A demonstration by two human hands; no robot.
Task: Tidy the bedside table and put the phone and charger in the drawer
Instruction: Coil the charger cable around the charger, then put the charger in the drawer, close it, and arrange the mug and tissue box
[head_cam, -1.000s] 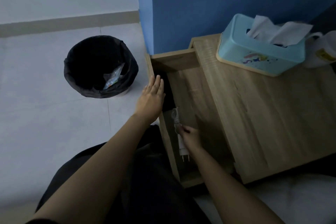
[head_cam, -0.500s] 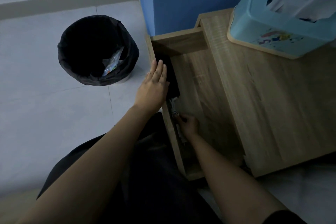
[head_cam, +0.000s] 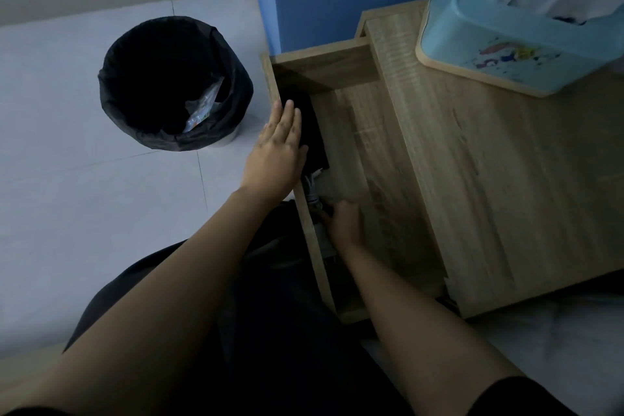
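The wooden bedside table (head_cam: 506, 186) has its drawer (head_cam: 358, 145) pulled out toward me. A black phone (head_cam: 312, 132) lies along the drawer's left wall. Just nearer to me lies the white charger (head_cam: 319, 233) with its coiled cable (head_cam: 312, 191). My left hand (head_cam: 277, 152) rests flat, fingers together, on the drawer's front edge beside the phone. My right hand (head_cam: 344, 223) is down inside the drawer, fingers curled on the charger and its cable. The charger's plug end is hidden by my right wrist.
A light blue tissue box (head_cam: 520, 40) with white tissues stands on the table's far right. A black-lined waste bin (head_cam: 175, 84) with wrappers sits on the tiled floor left of the drawer. Blue wall behind. Pale bedding (head_cam: 557, 331) lies at lower right.
My right hand has pushed the charger and cable further up the drawer toward the phone. My left hand stays on the drawer's edge. The view has shifted closer and to the left.
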